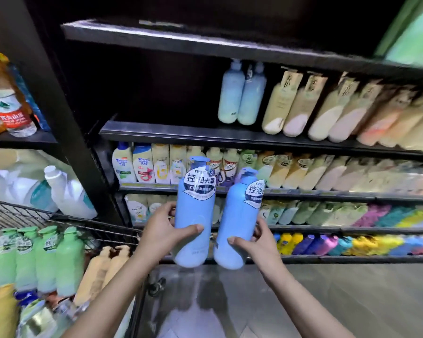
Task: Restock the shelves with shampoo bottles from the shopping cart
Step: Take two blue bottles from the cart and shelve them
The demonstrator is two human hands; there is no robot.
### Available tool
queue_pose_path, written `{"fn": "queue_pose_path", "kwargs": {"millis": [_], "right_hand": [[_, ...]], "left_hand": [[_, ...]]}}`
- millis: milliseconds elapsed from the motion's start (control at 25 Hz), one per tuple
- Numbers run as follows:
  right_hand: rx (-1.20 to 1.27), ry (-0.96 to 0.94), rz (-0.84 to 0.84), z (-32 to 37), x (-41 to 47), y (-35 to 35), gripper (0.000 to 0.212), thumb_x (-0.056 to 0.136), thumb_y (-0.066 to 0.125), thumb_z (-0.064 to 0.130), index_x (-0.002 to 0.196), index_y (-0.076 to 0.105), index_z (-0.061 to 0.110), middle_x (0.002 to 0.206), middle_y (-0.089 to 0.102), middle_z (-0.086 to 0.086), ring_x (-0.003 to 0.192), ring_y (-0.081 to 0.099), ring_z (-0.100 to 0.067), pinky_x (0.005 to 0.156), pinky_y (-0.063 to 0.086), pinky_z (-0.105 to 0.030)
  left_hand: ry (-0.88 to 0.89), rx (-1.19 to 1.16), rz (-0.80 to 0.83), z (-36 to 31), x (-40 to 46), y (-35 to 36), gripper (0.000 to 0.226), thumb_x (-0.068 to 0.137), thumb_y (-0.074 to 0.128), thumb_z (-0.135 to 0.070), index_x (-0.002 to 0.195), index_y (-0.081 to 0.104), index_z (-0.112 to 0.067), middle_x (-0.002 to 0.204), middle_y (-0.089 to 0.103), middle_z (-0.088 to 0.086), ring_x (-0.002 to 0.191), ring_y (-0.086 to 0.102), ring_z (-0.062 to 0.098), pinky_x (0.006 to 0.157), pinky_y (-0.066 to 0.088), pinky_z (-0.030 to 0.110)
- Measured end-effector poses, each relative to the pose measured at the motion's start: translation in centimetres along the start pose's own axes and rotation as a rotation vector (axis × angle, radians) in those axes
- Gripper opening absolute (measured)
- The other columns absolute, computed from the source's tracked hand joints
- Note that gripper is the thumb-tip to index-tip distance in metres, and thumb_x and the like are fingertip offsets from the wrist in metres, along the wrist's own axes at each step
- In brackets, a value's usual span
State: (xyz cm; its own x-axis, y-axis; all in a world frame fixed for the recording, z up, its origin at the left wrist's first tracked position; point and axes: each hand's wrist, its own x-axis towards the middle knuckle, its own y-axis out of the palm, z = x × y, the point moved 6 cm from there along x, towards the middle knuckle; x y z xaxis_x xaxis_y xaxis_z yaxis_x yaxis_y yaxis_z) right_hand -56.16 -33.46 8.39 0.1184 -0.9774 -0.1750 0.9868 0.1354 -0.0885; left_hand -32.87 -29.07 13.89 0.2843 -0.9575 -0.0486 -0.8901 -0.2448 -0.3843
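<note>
Head view: two blue shampoo bottles are held upright, side by side and nearly touching, in front of a dark shelving unit [230, 137]. The left hand [166, 230] has its fingers [193, 229] wrapped around the left blue bottle [193, 215]; the right hand [254, 237] is closed the same way around the right blue bottle [232, 223]. Both bottles carry pump tops and white-and-dark labels with Chinese lettering.

On the second shelf from the top, two matching blue bottles [242, 93] stand at the left end of a row of cream bottles [327, 106], with bare shelf space [161, 128] to their left. Three lower shelves are packed with white, yellow, green and multicoloured bottles, blurred towards the right.

At lower left, the wire shopping cart [59, 220] holds four green pump bottles [34, 259] and two beige bottles [105, 267], plus other packs too blurred to count. Beyond it, large white jugs [66, 193] and a water bottle [10, 111] sit on a neighbouring rack. The floor [303, 301] is pale, glossy tile.
</note>
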Motion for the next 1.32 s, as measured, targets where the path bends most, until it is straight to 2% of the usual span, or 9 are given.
{"fn": "queue_pose_path", "kwargs": {"millis": [80, 200, 360, 520, 680, 800, 960, 1160, 1320], "right_hand": [[-0.021, -0.024, -0.023, 0.5, 0.3, -3.4, 0.061, 0.063, 0.082, -0.006, 0.11, 0.052, 0.02, 0.106, 0.067, -0.002, 0.078, 0.069, 0.001, 0.062, 0.052, -0.013], [-0.026, -0.056, -0.061, 1.2, 0.7, -7.1, 0.068, 0.06, 0.085, -0.002, 0.116, 0.05, 0.011, 0.109, 0.066, -0.004, 0.081, 0.069, -0.003, 0.064, 0.053, -0.013], [-0.027, -0.075, -0.073, 2.6, 2.0, -8.5, 0.069, 0.057, 0.086, 0.002, 0.114, 0.049, 0.013, 0.108, 0.066, -0.005, 0.089, 0.068, -0.013, 0.064, 0.054, -0.017], [-0.057, -0.095, -0.097, 4.5, 4.8, -8.0, 0.073, 0.054, 0.088, 0.012, 0.115, 0.048, 0.019, 0.107, 0.065, -0.004, 0.09, 0.067, -0.016, 0.07, 0.056, -0.024], [-0.102, -0.099, -0.113, 6.7, 8.5, -7.0, 0.081, 0.046, 0.086, 0.026, 0.118, 0.048, 0.02, 0.111, 0.065, 0.0, 0.094, 0.067, -0.017, 0.083, 0.057, -0.039], [-0.099, -0.11, -0.144, 8.8, 12.2, -6.2, 0.088, 0.042, 0.086, 0.03, 0.121, 0.047, 0.021, 0.112, 0.062, 0.0, 0.096, 0.065, -0.015, 0.081, 0.056, -0.033], [-0.113, -0.164, -0.186, 12.0, 17.4, -5.4, 0.088, 0.039, 0.084, 0.04, 0.118, 0.048, 0.025, 0.11, 0.063, 0.001, 0.098, 0.065, -0.014, 0.088, 0.055, -0.042], [-0.099, -0.206, -0.271, 14.5, 22.8, -4.7, 0.084, 0.039, 0.084, 0.038, 0.115, 0.05, 0.025, 0.105, 0.065, 0.003, 0.096, 0.065, -0.014, 0.088, 0.054, -0.043], [-0.109, -0.242, -0.301, 15.6, 25.1, -4.4, 0.08, 0.042, 0.084, 0.038, 0.112, 0.046, 0.036, 0.105, 0.063, 0.009, 0.096, 0.064, -0.014, 0.088, 0.054, -0.042]], "left_hand": [[0.021, 0.006, -0.024, -1.9, -0.2, 2.6, 0.075, 0.034, 0.071, -0.06, 0.099, 0.054, -0.026, 0.09, 0.058, -0.016, 0.074, 0.055, -0.006, 0.057, 0.04, 0.01], [0.046, 0.02, -0.034, -4.0, -0.5, 5.4, 0.065, 0.051, 0.087, -0.04, 0.104, 0.054, -0.022, 0.093, 0.059, -0.01, 0.075, 0.053, -0.01, 0.053, 0.039, 0.005], [0.068, 0.031, -0.044, -5.7, 0.3, 6.6, 0.066, 0.043, 0.081, -0.052, 0.1, 0.055, -0.031, 0.097, 0.062, -0.012, 0.082, 0.058, -0.001, 0.06, 0.043, 0.017], [0.09, 0.005, -0.085, -7.2, 3.3, 6.5, 0.055, 0.058, 0.089, -0.025, 0.102, 0.056, -0.025, 0.096, 0.063, -0.011, 0.083, 0.059, 0.0, 0.06, 0.041, 0.013], [0.094, 0.029, -0.133, -8.9, 7.7, 6.0, 0.071, 0.046, 0.081, -0.046, 0.108, 0.055, -0.022, 0.098, 0.061, -0.007, 0.084, 0.058, 0.004, 0.063, 0.042, 0.02], [0.109, 0.028, -0.173, -10.0, 11.8, 5.4, 0.074, 0.043, 0.075, -0.053, 0.107, 0.056, -0.022, 0.102, 0.061, -0.005, 0.087, 0.058, 0.007, 0.069, 0.046, 0.028], [0.141, -0.004, -0.163, -11.6, 17.6, 5.1, 0.065, 0.049, 0.082, -0.044, 0.105, 0.055, -0.023, 0.105, 0.062, -0.002, 0.085, 0.058, 0.0, 0.065, 0.044, 0.02], [0.154, 0.018, -0.177, -12.8, 23.8, 5.2, 0.079, 0.037, 0.071, -0.063, 0.107, 0.055, -0.03, 0.105, 0.064, -0.006, 0.09, 0.064, 0.009, 0.081, 0.054, 0.037], [0.177, 0.032, -0.17, -13.6, 26.8, 5.9, 0.075, 0.039, 0.073, -0.062, 0.105, 0.054, -0.032, 0.106, 0.062, -0.006, 0.091, 0.064, 0.01, 0.083, 0.054, 0.04]]}}
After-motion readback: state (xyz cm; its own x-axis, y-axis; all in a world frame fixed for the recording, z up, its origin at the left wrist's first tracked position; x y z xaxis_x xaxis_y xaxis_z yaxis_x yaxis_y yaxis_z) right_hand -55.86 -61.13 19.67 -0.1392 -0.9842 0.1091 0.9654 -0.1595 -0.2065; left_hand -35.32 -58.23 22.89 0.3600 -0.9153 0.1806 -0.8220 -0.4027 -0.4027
